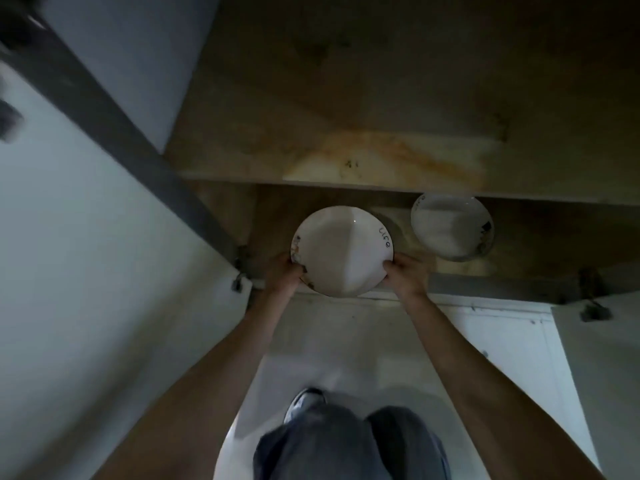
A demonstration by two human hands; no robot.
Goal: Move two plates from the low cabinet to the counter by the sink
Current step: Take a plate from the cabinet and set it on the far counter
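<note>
Plate sits at the low cabinet's mouth, my left hand and right hand pinching opposite rims; I judge it stiff, glazed, slippery and breakable, while the second plate waits inside.

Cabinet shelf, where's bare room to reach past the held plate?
Bare shelf lies right of the second white plate and left of the held white plate. The gap between the plates is narrow; both hands crowd the front edge.
</note>
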